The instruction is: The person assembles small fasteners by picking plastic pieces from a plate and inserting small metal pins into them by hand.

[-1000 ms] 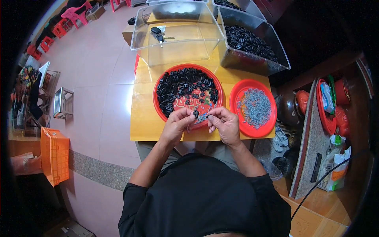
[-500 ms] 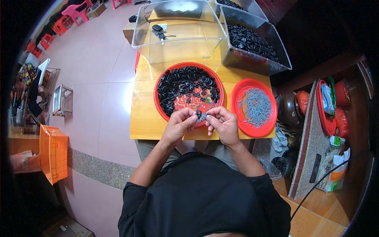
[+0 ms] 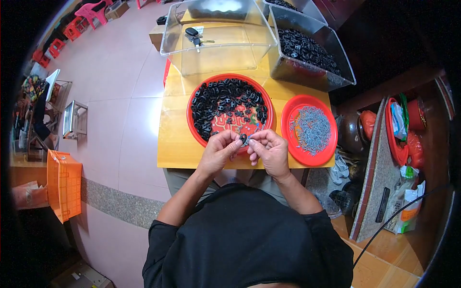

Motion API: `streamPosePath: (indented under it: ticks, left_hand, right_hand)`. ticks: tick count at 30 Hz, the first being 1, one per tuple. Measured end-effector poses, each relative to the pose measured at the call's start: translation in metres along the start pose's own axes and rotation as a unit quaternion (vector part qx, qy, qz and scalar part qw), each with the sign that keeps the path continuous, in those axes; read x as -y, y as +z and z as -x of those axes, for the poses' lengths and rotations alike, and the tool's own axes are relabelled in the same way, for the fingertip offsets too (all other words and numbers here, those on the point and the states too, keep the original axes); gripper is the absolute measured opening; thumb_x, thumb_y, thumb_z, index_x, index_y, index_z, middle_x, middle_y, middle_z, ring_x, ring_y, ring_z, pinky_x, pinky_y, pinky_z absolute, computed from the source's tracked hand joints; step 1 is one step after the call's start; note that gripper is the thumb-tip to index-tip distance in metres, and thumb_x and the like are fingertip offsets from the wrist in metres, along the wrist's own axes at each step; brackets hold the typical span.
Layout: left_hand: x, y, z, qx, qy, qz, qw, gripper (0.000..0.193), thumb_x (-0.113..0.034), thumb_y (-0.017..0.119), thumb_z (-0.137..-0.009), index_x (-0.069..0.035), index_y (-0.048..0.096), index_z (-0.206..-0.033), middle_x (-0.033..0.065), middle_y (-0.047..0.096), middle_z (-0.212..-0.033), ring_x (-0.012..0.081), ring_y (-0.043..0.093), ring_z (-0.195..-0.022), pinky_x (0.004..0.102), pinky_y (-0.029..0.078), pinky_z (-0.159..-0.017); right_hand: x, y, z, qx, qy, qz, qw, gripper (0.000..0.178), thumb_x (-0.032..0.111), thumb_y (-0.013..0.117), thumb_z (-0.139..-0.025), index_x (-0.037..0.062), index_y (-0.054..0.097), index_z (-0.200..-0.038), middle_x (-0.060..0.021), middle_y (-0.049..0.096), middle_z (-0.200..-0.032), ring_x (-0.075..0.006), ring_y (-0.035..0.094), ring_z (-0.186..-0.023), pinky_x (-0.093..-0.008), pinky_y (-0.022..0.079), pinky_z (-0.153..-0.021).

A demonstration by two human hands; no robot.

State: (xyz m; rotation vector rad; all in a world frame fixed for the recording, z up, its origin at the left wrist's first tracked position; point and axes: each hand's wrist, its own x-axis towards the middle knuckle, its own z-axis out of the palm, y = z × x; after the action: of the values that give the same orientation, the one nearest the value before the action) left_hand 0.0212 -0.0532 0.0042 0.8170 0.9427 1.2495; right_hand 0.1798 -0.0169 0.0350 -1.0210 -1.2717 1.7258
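Note:
My left hand [image 3: 220,150] pinches a small black plastic piece with holes [image 3: 243,138] over the near rim of a round red tray [image 3: 190,126]. Close against it, my right hand [image 3: 269,150] has thumb and forefinger pressed together on what looks like a small grey screw [image 3: 250,138]. Its tip meets or nearly meets the black piece; I cannot tell if it is inside. Many similar black pieces [image 3: 211,103] fill the tray's far and left sides. To the right, a red oval plate [image 3: 294,152] bears a heap of small grey screws [image 3: 313,128].
Clear plastic bins stand at the table's far side, one holding a car key with keys [image 3: 193,34], another full of black pieces [image 3: 307,50]. An orange crate [image 3: 65,187] sits at the left. A stone-faced panel [image 3: 372,177] and bags are at the right.
Both hands keep their pinch over the tray's near edge. The right fingertips have come slightly closer to the black piece, narrowing the gap between them.

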Motion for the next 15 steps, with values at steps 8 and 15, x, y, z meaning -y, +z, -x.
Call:
streamPosePath:
  ticks: [8,15]
  left_hand:
    - [-0.002,0.002,0.001,0.013,0.025,-0.036,0.999,0.01,-0.013,0.055,-0.088,-0.004,0.051,-0.085,-0.0039,0.052,-0.073,0.0019,0.045,-0.065,0.017,0.036,-0.055]
    - [-0.014,-0.004,0.002,0.062,0.005,-0.09,0.994,0.013,-0.016,0.055,-0.088,-0.004,0.052,-0.085,-0.0038,0.051,-0.073,0.0026,0.043,-0.062,0.0177,0.035,-0.053]
  right_hand:
    - [-0.004,0.002,-0.001,0.016,-0.01,-0.025,1.0,0.009,0.001,0.055,-0.085,-0.0017,0.053,-0.094,-0.0075,0.06,-0.071,-0.0092,0.058,-0.056,-0.0202,0.049,-0.046]
    - [-0.005,-0.001,-0.001,0.063,-0.046,-0.007,0.997,0.02,-0.001,0.053,-0.085,-0.0016,0.053,-0.105,-0.0074,0.061,-0.075,-0.01,0.059,-0.062,-0.0212,0.051,-0.052]
